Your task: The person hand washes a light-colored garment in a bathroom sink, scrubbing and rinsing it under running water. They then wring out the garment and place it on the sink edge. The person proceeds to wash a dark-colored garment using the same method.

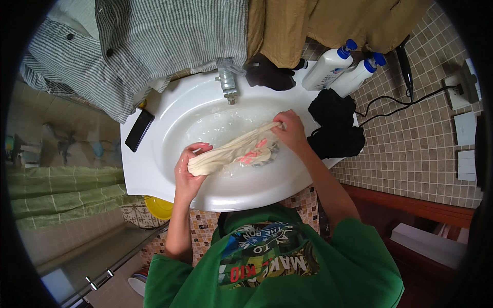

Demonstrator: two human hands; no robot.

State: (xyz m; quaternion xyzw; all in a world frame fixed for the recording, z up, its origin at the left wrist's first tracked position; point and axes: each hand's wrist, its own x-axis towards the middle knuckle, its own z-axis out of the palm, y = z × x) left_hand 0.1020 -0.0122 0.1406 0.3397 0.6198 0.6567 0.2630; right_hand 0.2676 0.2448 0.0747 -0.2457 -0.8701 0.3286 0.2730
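Note:
A wet cream-coloured cloth garment (227,150) with a pink and grey print is stretched between my two hands over the white washbasin (246,192). My left hand (190,165) grips its lower left end, and my right hand (289,129) pinches the upper right end. The printed part hangs down into the water (215,125) in the basin. Behind the garment stands the metal faucet (229,86). Black cloth (335,123) lies bunched on the basin's right side, close to my right forearm.
A smartphone (139,131) lies on the left rim. Two white pump bottles (327,69) and dark cloth (271,75) occupy the back right. A striped shirt (173,34) and brown clothing (285,30) hang over the back edge. A black hair dryer (404,69) hangs at right, near black cords.

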